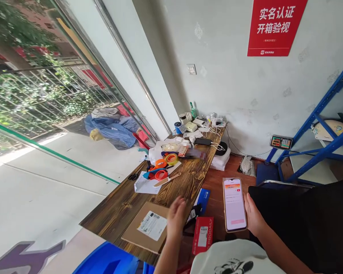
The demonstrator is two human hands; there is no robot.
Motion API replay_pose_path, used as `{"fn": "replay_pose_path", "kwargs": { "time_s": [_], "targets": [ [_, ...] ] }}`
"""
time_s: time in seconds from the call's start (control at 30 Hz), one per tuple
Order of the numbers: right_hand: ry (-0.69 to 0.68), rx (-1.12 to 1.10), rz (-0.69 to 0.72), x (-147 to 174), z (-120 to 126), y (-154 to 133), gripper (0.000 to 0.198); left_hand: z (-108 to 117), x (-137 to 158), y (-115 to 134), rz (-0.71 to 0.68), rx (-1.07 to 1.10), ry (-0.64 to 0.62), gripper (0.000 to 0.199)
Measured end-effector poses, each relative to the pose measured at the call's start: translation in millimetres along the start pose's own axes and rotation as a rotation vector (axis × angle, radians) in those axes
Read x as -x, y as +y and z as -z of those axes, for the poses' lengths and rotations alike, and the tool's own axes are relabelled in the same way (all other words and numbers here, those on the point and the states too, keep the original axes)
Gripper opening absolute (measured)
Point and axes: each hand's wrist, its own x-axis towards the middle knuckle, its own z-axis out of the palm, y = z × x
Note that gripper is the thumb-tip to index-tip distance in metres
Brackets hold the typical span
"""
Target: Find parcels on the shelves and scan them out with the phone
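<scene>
My right hand [254,213] grips a smartphone [234,205] from its right edge, with the lit screen facing up towards me. A form with an orange banner shows on the screen. Over the right side of a flat cardboard parcel [137,220] hovers my left hand [176,213], slightly blurred, its fingers loosely extended and nothing visible in them. I cannot tell whether it touches the parcel. A white shipping label [152,225] is stuck on the parcel, which lies at the near end of the wooden table [108,217].
Farther along the table are a knife [168,179], orange tape dispensers [161,174], scissors [133,176], a paper sheet [147,185] and cables. Below its right edge sits a red box [202,236]. Blue shelving [317,133] stands right, a glass pane left, a blue bin [105,258] below.
</scene>
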Motion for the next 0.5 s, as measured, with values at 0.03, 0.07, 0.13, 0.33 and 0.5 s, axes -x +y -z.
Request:
{"fn": "replay_pose_path", "kwargs": {
  "time_s": [0.03, 0.07, 0.13, 0.33, 0.5],
  "targets": [
    [0.006, 0.008, 0.033, 2, -6, 3, 0.075, -19, 12, 9, 0.045, 0.058, -0.277, 0.072],
    [0.018, 0.018, 0.063, 4, -13, 6, 0.078, -36, 26, 19, 0.093, 0.082, -0.494, 0.077],
    [0.059, 0.038, 0.12, 10, -25, 12, 0.08, -63, 53, 38, 0.133, 0.085, -0.824, 0.083],
    [0.197, 0.008, 0.287, 28, -44, 32, 0.074, -82, 80, 65, 0.122, 0.055, -1.067, 0.075],
    [0.327, -0.003, 0.369, 42, -31, 54, 0.072, -77, 83, 56, 0.079, -0.017, -1.15, 0.049]
  ]
}}
